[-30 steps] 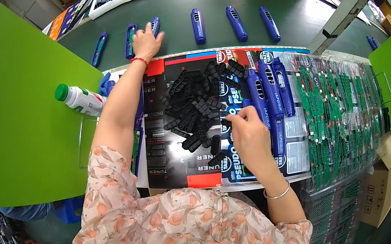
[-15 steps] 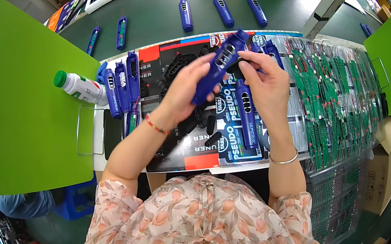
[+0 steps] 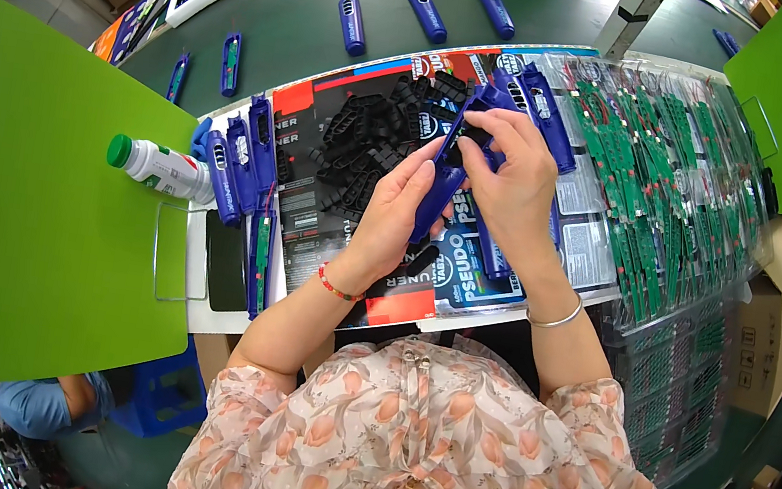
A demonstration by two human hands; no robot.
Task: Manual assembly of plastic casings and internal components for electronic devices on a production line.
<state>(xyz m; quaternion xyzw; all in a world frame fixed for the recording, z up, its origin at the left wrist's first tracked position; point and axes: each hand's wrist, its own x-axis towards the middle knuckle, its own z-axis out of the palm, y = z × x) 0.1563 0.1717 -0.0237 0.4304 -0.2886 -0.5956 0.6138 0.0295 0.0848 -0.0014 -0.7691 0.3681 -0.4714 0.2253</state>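
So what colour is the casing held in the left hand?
The casing is purplish blue, shown best in the head view.

Circuit boards (image 3: pixel 656 193) lie right of the heaped parts (image 3: pixel 359 131) (the bottle (image 3: pixel 167 171), left).

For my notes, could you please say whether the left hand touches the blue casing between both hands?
Touching: the head view shows the left hand wrapped around the casing.

there are over ten blue casings (image 3: pixel 433 208), two green panels (image 3: pixel 63 206), one white bottle (image 3: pixel 164 170). black pieces (image 3: pixel 359 131) overlap past counting.
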